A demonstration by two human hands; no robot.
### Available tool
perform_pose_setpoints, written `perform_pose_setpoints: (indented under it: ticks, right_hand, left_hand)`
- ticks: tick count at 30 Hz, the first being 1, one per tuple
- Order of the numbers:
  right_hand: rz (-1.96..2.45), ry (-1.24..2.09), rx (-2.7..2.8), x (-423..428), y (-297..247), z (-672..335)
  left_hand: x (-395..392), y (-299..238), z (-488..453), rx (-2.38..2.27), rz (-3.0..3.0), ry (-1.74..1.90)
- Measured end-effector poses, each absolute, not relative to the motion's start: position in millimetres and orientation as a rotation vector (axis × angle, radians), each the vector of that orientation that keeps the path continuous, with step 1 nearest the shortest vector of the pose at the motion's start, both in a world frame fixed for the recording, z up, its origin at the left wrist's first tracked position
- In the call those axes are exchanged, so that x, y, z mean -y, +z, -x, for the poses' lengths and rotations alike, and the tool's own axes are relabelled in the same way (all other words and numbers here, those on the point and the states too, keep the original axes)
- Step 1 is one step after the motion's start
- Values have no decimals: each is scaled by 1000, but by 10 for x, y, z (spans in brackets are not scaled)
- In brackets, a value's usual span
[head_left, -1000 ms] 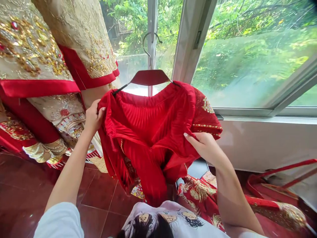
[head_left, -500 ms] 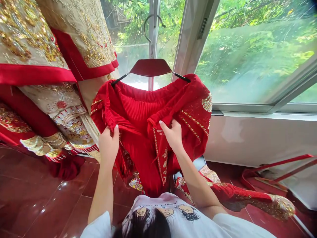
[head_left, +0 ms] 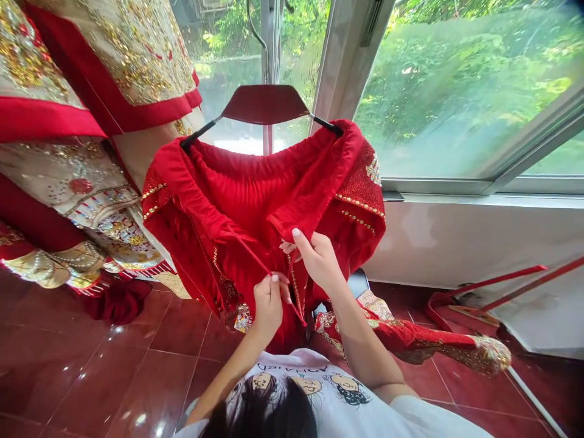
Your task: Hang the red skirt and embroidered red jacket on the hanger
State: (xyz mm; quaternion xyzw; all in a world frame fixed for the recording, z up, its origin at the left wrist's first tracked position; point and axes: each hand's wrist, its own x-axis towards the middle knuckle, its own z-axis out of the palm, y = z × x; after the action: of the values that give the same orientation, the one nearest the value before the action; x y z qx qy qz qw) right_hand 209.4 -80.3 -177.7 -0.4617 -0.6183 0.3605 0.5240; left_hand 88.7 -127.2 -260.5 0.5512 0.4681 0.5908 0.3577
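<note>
A red skirt point(head_left: 241, 201) with a gathered waistband and gold beading hangs from a hanger point(head_left: 267, 104) that has a dark red centre piece and black arms. My right hand point(head_left: 322, 261) is closed on the open edge of the waistband at the right, thumb on top and fingers behind the cloth. Lower and to the left, my left hand point(head_left: 268, 307) pinches a thin red cord point(head_left: 250, 250) that runs down from the left side of the waistband. Folds of cloth partly hide the fingertips of both hands.
Cream garments with gold sequins and red trim point(head_left: 150, 61) hang at the left. Behind the hanger are windows point(head_left: 456, 115) above a white wall point(head_left: 438, 243). Red and gold embroidered cloth point(head_left: 410, 334) lies at the lower right, near a red dustpan point(head_left: 460, 310) on the tiled floor point(head_left: 123, 377).
My left hand has let go of the left waistband edge, moved right and down, and taken hold of the red cord. My right hand still grips the waistband. The view has shifted slightly.
</note>
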Motion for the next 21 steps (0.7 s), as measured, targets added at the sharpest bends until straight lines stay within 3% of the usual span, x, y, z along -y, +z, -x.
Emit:
perform_pose_setpoints:
  ticks: [4, 9, 15, 21]
  right_hand:
    - [1283, 675, 1579, 721, -1888, -2152]
    - [1434, 771, 1650, 659, -2188, -2192]
    - [2169, 363, 1945, 1091, -1966, -2262]
    - [1883, 563, 2171, 1220, -1919, -2103]
  left_hand:
    - [1125, -2763, -785, -1263, -1370, 1573]
    - [922, -3008, -613, -1598, -1506, 1669]
    - [549, -3063, -783, -1958, -1589, 1473]
    - [657, -3130, -741, -1751, -1622, 1529]
